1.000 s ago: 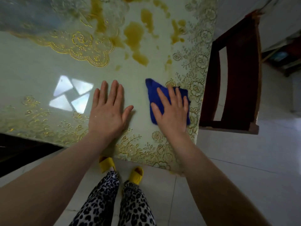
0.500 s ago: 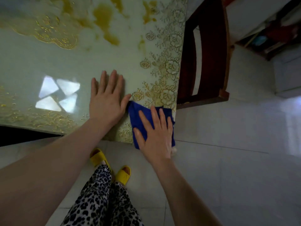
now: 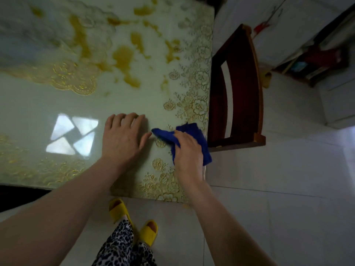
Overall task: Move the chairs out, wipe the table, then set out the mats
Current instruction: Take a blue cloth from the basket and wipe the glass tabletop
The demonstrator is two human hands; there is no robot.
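Note:
The table (image 3: pixel 134 100) has a glossy pale cover with gold flower patterns and yellow-brown stains (image 3: pixel 123 56) across its far part. My left hand (image 3: pixel 123 139) rests palm down on the table near the front right corner. Just to its right, my right hand (image 3: pixel 187 150) grips a bunched blue cloth (image 3: pixel 194 129) against the table's right edge. One fold of the cloth points left toward my left thumb. A dark wooden chair (image 3: pixel 242 89) stands on the floor right beside the table's right edge, apart from my hands.
White floor tiles (image 3: pixel 278 208) lie to the right and in front. A cluttered low shelf (image 3: pixel 317 60) stands at the far right. My feet in yellow slippers (image 3: pixel 134 221) are at the table's front edge. A window reflection (image 3: pixel 73 135) shines on the tabletop.
My right hand has moved with the cloth from the front corner up along the right edge, and the cloth is now bunched. My left hand stays on the table, its fingers bent more.

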